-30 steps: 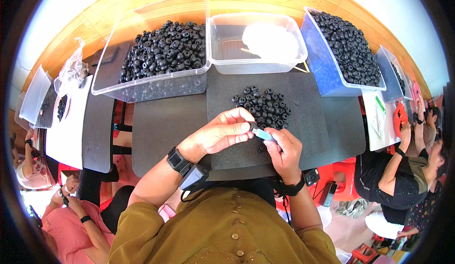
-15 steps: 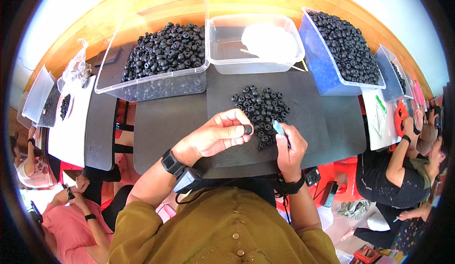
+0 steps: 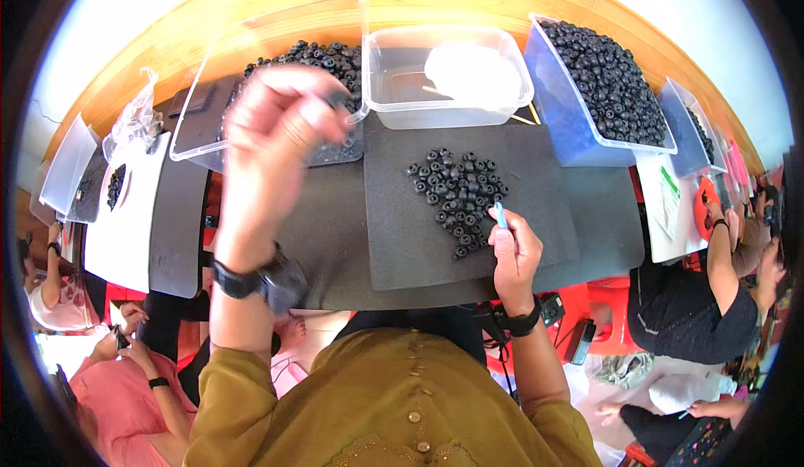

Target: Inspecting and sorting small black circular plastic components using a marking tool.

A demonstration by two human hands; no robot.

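My left hand (image 3: pixel 280 128) is raised and blurred over the clear bin of black rings (image 3: pixel 293 65), pinching one small black ring between its fingertips. My right hand (image 3: pixel 512 249) rests on the dark foam mat (image 3: pixel 402 232) and grips a thin light-blue tool (image 3: pixel 500 214) that points up at a pile of black rings (image 3: pixel 459 192) in the middle of the mat. A black watch sits on my left wrist, a black band on my right.
A clear tub (image 3: pixel 448 77) with a white mass inside stands behind the pile. A blue bin of black rings (image 3: pixel 599 90) stands at the right. White trays and a plastic bag (image 3: pixel 134 119) lie at the left. Other people sit at both sides.
My left hand has lifted from beside my right hand and swung up and left to the clear bin, carrying a ring. My right hand with the blue tool has stayed by the pile.
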